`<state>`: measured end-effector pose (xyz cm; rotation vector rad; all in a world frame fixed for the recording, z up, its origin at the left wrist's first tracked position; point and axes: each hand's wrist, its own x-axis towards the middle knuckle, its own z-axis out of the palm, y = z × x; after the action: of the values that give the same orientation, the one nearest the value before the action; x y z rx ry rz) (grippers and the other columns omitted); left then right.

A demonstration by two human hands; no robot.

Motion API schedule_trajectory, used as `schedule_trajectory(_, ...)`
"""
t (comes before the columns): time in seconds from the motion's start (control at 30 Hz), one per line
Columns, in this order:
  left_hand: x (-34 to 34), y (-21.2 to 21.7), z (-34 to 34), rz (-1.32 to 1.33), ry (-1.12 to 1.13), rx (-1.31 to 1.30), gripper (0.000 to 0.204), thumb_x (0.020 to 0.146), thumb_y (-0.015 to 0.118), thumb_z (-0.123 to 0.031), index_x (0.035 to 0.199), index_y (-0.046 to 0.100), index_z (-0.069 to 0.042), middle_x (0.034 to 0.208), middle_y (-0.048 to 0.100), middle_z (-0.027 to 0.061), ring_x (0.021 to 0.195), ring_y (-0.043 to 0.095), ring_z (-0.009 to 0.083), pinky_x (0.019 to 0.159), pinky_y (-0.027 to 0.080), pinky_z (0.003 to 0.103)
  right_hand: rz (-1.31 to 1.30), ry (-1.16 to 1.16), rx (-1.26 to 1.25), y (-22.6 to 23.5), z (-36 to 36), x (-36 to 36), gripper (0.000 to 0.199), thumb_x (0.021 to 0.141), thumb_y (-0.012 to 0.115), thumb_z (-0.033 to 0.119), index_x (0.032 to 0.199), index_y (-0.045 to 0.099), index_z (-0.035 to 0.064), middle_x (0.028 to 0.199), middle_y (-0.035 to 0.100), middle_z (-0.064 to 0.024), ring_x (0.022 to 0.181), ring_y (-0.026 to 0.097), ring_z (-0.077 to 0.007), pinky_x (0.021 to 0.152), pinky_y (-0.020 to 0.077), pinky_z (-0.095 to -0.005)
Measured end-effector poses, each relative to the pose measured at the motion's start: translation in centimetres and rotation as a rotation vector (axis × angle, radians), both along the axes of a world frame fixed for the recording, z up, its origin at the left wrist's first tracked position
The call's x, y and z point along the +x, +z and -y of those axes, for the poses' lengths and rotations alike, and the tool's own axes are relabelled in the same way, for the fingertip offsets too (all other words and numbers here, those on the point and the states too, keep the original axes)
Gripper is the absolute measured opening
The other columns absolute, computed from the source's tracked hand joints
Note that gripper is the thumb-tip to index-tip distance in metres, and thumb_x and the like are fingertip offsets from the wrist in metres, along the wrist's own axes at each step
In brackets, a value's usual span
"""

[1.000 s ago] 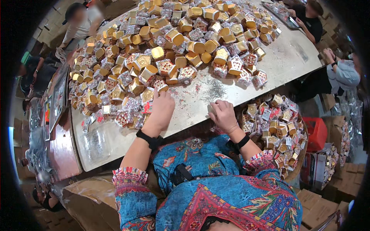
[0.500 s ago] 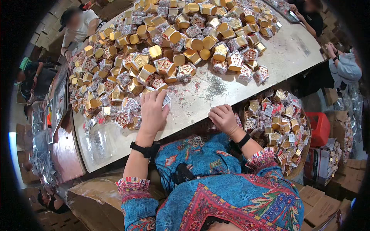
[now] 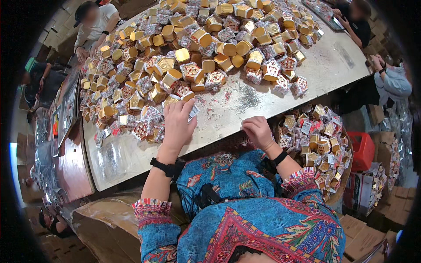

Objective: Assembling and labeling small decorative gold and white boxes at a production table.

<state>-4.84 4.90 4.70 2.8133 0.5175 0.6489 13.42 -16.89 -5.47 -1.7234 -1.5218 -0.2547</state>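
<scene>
My left hand [image 3: 177, 125] is closed over the near edge of a big heap, fingers curled on a small house-shaped ornament [image 3: 171, 100] that they mostly hide. A white tag [image 3: 193, 111] sticks out beside its forefinger and thumb. My right hand [image 3: 259, 132] hovers at the table's front edge with thumb and fingers pinched together; whatever they hold is hidden or too small to name. The heaped ornaments [image 3: 191, 72] have gold bases, red-dotted fronts and glittery silver sides, and cover much of the white tabletop [image 3: 210, 136].
Dark thread-like scraps [image 3: 247, 100] lie on the tabletop. Right of my lap stands a round container [image 3: 347, 164] full of tagged ornaments, beside a red plastic crate [image 3: 362, 151]. A large cardboard box [image 3: 101, 219] is at lower left. Several people sit around the table.
The whole view has shifted slightly. My right hand has turned a little, its fingers drawn tighter together. My left hand stays at the heap's edge, with the white tag showing more fully.
</scene>
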Motion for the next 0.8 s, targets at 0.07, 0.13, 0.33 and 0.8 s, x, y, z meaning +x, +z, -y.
schedule_trajectory(0.07,-0.1,0.0,0.1,-0.01,0.011,-0.021,0.048,0.069,0.067,-0.012,0.116,0.056,-0.009,0.099,0.056,0.0095,0.097,0.051,0.0284,0.092,0.034,0.042,-0.06,-0.036,-0.011,0.0,-0.3,0.3,0.012,0.072,0.069,0.01,0.081,0.061,0.0076,0.087,0.064,-0.0049,0.079,0.059,-0.024,0.074,0.0441,-0.0356)
schedule_trajectory(0.13,0.1,-0.1,0.0,0.006,0.002,-0.029,0.048,0.069,0.068,-0.012,0.115,0.056,-0.009,0.099,0.056,0.0097,0.097,0.051,0.0284,0.092,0.034,0.042,-0.117,-0.076,-0.022,0.3,-0.8,0.8,0.01,0.074,0.068,0.009,0.081,0.062,0.006,0.087,0.064,-0.0072,0.077,0.059,-0.026,0.071,0.0451,-0.0357)
schedule_trajectory(0.33,0.2,-0.1,0.1,0.028,0.0,-0.02,0.049,0.068,0.069,-0.012,0.115,0.055,-0.008,0.099,0.056,0.0098,0.097,0.051,0.0282,0.092,0.034,0.042,-0.706,-0.308,-0.189,1.4,-3.4,3.3,0.014,0.078,0.065,0.013,0.081,0.067,-0.0005,0.074,0.064,-0.0142,0.067,0.061,-0.026,0.063,0.0481,-0.0326)
schedule_trajectory(0.8,-0.3,-0.4,-0.5,0.099,-0.015,-0.182,0.053,0.068,0.071,-0.011,0.118,0.055,-0.01,0.094,0.059,0.0099,0.092,0.053,0.0272,0.089,0.036,0.039,-1.198,-0.027,0.017,6.4,-9.1,-1.0,0.012,0.085,0.063,0.012,0.085,0.064,0.0,0.07,0.062,-0.0026,0.056,0.057,-0.0075,0.049,0.0438,-0.0203)
